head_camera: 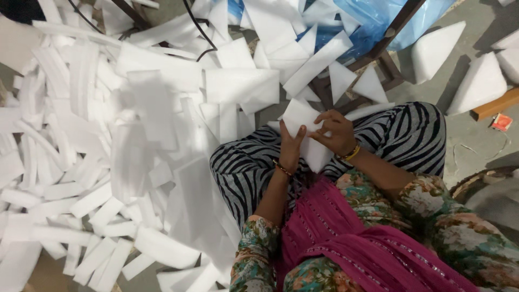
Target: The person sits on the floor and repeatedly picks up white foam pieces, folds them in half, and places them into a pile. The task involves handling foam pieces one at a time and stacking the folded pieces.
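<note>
I sit on the floor with my legs in black-and-white striped trousers (411, 135) folded under me. Both my hands hold one white foam sheet (296, 114) above my lap. My left hand (291, 146) grips its lower left side, thumb on top. My right hand (336, 131) pinches its right edge with the fingers curled. Each wrist carries a gold bangle. A pink scarf (335, 227) hangs down my floral top.
A large heap of white foam strips and sheets (92, 135) covers the floor to my left. Triangular foam blocks (478, 81) lie at the upper right. A dark wooden frame (386, 46) with blue plastic sheeting (373, 16) stands ahead. A black cable (201, 32) runs across the pile.
</note>
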